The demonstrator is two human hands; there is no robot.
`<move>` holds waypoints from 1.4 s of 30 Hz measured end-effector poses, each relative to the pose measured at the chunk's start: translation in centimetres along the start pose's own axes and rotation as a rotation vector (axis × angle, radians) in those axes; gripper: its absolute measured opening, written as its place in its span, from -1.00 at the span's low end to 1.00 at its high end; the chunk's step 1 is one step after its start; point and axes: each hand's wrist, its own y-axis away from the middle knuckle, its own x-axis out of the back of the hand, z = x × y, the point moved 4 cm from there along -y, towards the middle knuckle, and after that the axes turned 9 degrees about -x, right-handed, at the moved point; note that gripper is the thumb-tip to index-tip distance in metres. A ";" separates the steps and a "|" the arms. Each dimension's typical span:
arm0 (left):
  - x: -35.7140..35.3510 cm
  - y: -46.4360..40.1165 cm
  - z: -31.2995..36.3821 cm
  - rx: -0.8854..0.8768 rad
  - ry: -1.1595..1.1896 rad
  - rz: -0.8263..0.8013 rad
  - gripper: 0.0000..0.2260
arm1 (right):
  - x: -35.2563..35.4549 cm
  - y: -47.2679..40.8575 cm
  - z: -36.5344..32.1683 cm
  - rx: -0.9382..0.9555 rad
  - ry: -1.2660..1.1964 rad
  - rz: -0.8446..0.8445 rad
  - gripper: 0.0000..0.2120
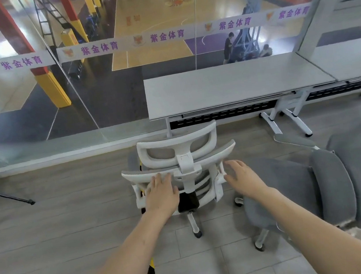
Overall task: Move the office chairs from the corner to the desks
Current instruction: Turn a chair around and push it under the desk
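head | office chair (pixel 179 169) is stood on the floor (pixel 71 222) just short of the desk (pixel 225 84) front edge | left hand (pixel 162 195) is laid flat on the backrest, right hand (pixel 243 179) is spread beside it, nothing gripped | backrest should be pushed evenly, castors kept straight toward the desk

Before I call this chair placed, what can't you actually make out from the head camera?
- White chair seat and front casters: hidden behind its own backrest.
- Left hand contact: fingers lie over the backrest; grip can't be confirmed.
- Right hand: touching the frame or apart, unclear.
- Grey chair: cut off by the right edge.
- Desk left leg: mostly hidden by the chair.
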 end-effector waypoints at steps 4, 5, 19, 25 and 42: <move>-1.0 1.6 6.0 -0.168 -0.027 0.051 -0.55 | 2.1 5.5 3.7 -0.021 0.001 0.148 -0.58; -1.4 2.0 7.6 -0.212 -0.035 0.065 -0.56 | 2.7 7.0 4.8 -0.031 -0.001 0.180 -0.60; -15.6 10.3 36.6 -0.539 -0.101 0.098 -0.56 | 15.0 27.8 30.1 -0.206 -0.023 0.471 -0.70; -21.6 13.9 49.4 -0.585 -0.073 0.070 -0.59 | 21.4 34.5 39.6 -0.253 -0.076 0.520 -0.70; -26.1 3.8 72.7 -0.606 0.009 0.156 -0.64 | 37.8 25.0 56.9 -0.143 -0.073 0.557 -0.73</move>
